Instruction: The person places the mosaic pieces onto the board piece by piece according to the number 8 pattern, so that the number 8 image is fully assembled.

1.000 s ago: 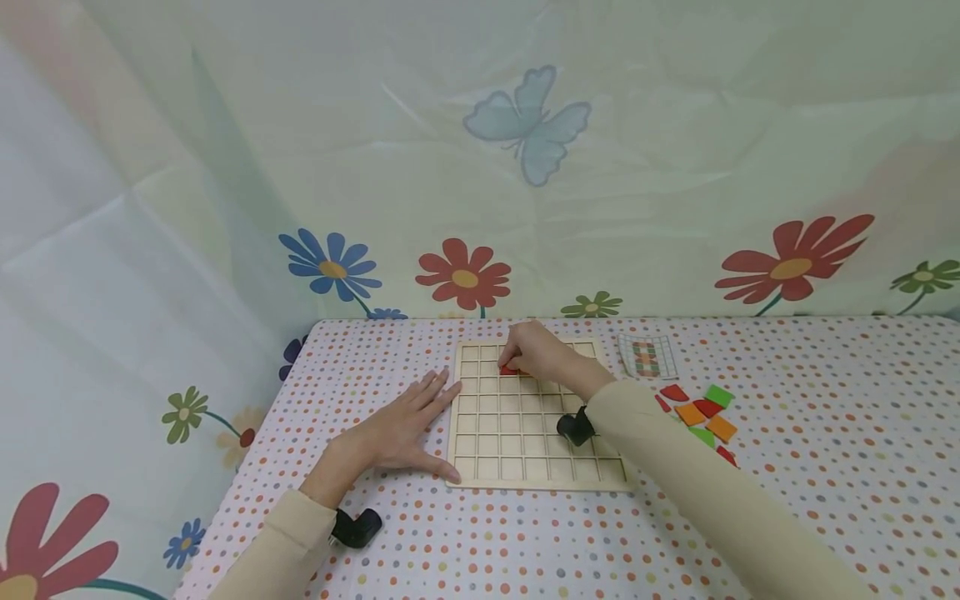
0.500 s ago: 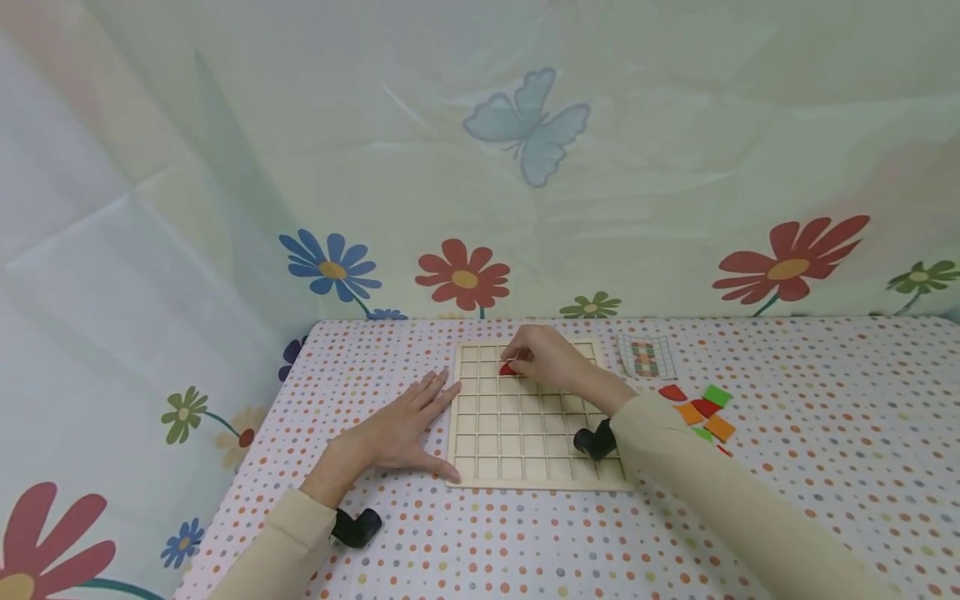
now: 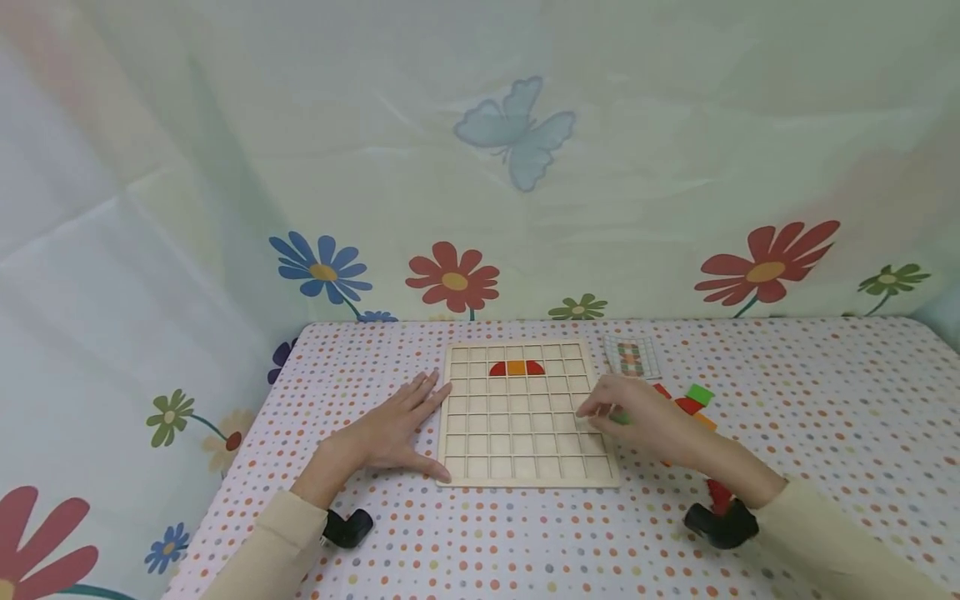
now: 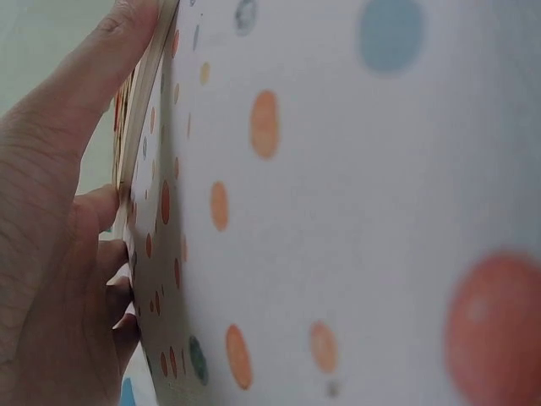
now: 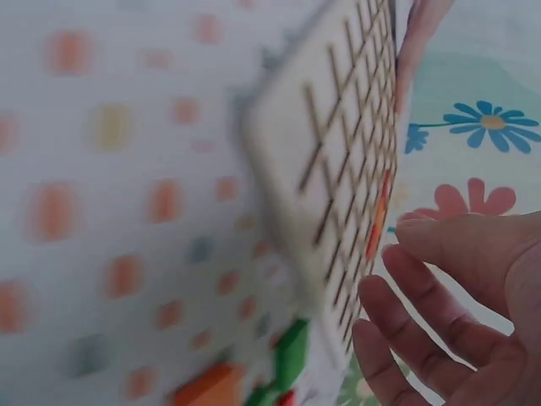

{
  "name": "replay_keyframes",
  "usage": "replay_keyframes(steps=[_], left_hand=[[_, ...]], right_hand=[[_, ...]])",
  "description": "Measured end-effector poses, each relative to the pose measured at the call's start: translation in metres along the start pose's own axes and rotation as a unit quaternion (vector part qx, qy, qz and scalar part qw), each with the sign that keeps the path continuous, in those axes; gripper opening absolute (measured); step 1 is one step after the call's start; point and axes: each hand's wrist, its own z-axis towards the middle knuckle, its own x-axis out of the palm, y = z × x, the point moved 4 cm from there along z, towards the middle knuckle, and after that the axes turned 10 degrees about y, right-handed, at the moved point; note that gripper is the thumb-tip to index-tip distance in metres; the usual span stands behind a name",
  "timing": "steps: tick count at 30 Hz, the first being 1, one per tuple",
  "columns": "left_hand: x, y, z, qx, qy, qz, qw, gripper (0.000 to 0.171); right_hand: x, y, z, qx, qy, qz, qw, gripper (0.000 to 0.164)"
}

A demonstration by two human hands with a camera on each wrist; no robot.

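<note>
The wooden grid board (image 3: 501, 471) lies flat on the table. In its second row from the back, an orange square (image 3: 516, 367) sits between two red rounded pieces, a left one (image 3: 498, 369) and a right one (image 3: 535, 367). My left hand (image 3: 393, 429) rests at the board's left edge, fingers spread and the thumb by the near corner. Over the board's right edge, my right hand (image 3: 648, 421) has loosely bent fingers. The right wrist view shows nothing between its fingertips (image 5: 414, 227). Green (image 3: 618, 415) shows behind those fingers, partly hidden.
Right of the board lie loose pieces, among them a green one (image 3: 700, 394) and a red one (image 3: 688, 406); my right hand and arm partly cover the group. A small pattern card (image 3: 632, 358) lies behind them. The dotted tablecloth (image 3: 480, 550) runs back to a flowered curtain.
My right hand has let go of the red piece in the second row and drawn back to the board's right side. The left hand stays put; the head view has shifted slightly.
</note>
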Motion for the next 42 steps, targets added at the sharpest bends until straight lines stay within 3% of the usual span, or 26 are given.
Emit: replay_keyframes(steps=[7,13,17,24,34,42], left_hand=[[0.002,0.002,-0.003,0.006,0.000,-0.003,1.0000,0.127],[-0.001,0.001,-0.002,0.013,-0.002,0.001,0.9999,0.127],[-0.001,0.001,-0.003,0.010,-0.001,-0.003,0.9999,0.127],[-0.001,-0.001,-0.003,0.011,-0.001,-0.008,0.9999,0.127],[-0.002,-0.001,-0.003,0.014,-0.002,-0.008,0.9999,0.126],[-0.001,0.000,-0.002,0.012,-0.002,-0.003,0.9999,0.127]], right_hand=[[0.004,-0.028,-0.059,0.018,-0.042,-0.022,0.999,0.026],[-0.009,-0.054,-0.085,0.101,-0.079,-0.052,0.990,0.029],[-0.014,-0.068,-0.086,0.136,-0.073,-0.044,0.987,0.029],[-0.015,-0.077,-0.080,0.110,-0.072,-0.056,0.990,0.030],[-0.020,-0.081,-0.069,0.132,-0.024,-0.039,0.990,0.029],[-0.015,-0.078,-0.073,0.138,-0.055,-0.029,0.988,0.031]])
